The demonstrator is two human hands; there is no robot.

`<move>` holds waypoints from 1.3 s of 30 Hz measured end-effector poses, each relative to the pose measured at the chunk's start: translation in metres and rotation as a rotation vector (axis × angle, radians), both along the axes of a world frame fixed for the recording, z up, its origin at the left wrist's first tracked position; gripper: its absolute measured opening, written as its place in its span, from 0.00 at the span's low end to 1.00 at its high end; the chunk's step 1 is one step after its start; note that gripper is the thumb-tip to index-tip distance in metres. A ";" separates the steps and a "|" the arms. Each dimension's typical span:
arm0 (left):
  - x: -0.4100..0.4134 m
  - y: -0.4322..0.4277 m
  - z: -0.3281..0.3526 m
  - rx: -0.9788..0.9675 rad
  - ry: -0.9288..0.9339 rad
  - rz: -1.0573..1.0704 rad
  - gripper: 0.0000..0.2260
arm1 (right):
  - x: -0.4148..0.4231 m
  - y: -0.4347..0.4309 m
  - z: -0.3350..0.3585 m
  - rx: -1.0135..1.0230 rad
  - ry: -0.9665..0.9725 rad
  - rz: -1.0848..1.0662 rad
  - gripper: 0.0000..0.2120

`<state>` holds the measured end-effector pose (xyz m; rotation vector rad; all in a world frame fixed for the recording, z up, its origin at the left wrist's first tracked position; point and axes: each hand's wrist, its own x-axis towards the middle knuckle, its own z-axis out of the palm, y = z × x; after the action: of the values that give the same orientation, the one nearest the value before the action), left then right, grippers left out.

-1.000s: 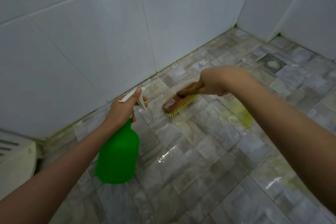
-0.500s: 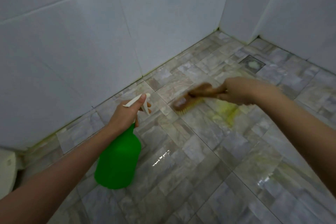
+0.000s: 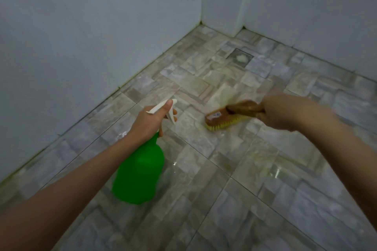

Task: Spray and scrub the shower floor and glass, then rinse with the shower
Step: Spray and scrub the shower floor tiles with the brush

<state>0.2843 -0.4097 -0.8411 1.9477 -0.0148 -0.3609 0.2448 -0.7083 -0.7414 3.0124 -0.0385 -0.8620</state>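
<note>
The brown wooden scrub brush with yellow bristles (image 3: 226,117) has slid back toward the person since a moment ago, and it now sits closer to the spray nozzle. The right hand (image 3: 285,111) has its grip clenched round the brush handle. The bristles press down on the grey stone-look tile floor (image 3: 204,199), at about 3 o'clock from the left hand (image 3: 150,122).

The left hand's grip is wrapped tight round the neck of the green plastic spray bottle with a white trigger top (image 3: 140,173). The thumb lies on top of the white part. The bottle hangs above the floor, with its fat end toward 6 o'clock.

Yellow-green wet marks show on the floor near the brush. A square floor drain (image 3: 240,57) with a pale blob on it lies at 12 o'clock from the brush, well apart. Plain white tile walls (image 3: 91,36) stand behind.
</note>
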 end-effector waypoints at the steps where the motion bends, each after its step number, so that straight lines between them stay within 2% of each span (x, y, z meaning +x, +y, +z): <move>1: 0.003 -0.004 0.000 -0.010 -0.005 -0.011 0.24 | -0.010 -0.001 0.003 -0.029 0.017 -0.013 0.16; 3: 0.005 -0.011 -0.001 -0.019 0.007 -0.026 0.21 | -0.027 -0.005 -0.006 -0.040 0.011 -0.017 0.18; 6: 0.006 -0.019 -0.004 -0.056 0.014 -0.048 0.22 | -0.023 -0.020 -0.014 -0.003 -0.101 0.027 0.19; 7: 0.008 -0.021 -0.007 -0.049 0.015 -0.057 0.23 | -0.025 -0.024 -0.004 -0.013 -0.045 0.048 0.18; 9: 0.009 -0.026 -0.010 -0.044 0.030 -0.084 0.24 | -0.036 -0.028 0.021 -0.017 0.099 -0.051 0.17; 12: 0.012 -0.029 -0.014 -0.047 0.030 -0.104 0.24 | -0.054 -0.013 0.032 -0.013 0.167 -0.051 0.15; 14: 0.013 -0.034 -0.017 -0.038 0.034 -0.125 0.23 | -0.047 -0.007 0.012 0.025 0.093 -0.023 0.19; 17: 0.015 -0.041 -0.016 -0.038 0.031 -0.135 0.20 | -0.025 -0.008 -0.011 0.023 -0.072 -0.102 0.19; 19: 0.017 -0.045 -0.013 -0.034 0.027 -0.129 0.21 | -0.027 -0.010 0.004 0.005 0.028 -0.187 0.16; 22: 0.019 -0.046 -0.009 -0.045 0.028 -0.121 0.24 | -0.038 0.002 0.024 -0.100 0.154 -0.122 0.12; 27: 0.031 -0.040 -0.003 -0.022 -0.006 -0.077 0.22 | 0.016 0.010 -0.024 0.051 -0.103 -0.108 0.18; 29: 0.037 -0.035 0.000 -0.024 -0.026 -0.059 0.20 | 0.029 0.013 -0.020 0.061 -0.096 -0.118 0.19; 31: 0.039 -0.031 0.007 -0.029 -0.025 -0.053 0.19 | 0.026 0.016 -0.004 -0.005 -0.030 -0.124 0.09; 34: 0.044 -0.024 0.008 -0.061 -0.014 -0.008 0.25 | 0.037 0.016 -0.006 0.003 -0.066 -0.123 0.10; 37: 0.048 -0.020 0.004 -0.062 -0.002 0.008 0.28 | 0.067 0.011 -0.024 0.151 -0.141 -0.154 0.18; 39: 0.053 -0.018 0.001 -0.047 0.003 0.018 0.26 | 0.083 0.010 -0.018 0.131 -0.105 -0.202 0.13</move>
<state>0.3369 -0.4273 -0.8405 1.8992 -0.0040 -0.3485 0.3273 -0.6985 -0.7593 3.2171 -0.3036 -0.7435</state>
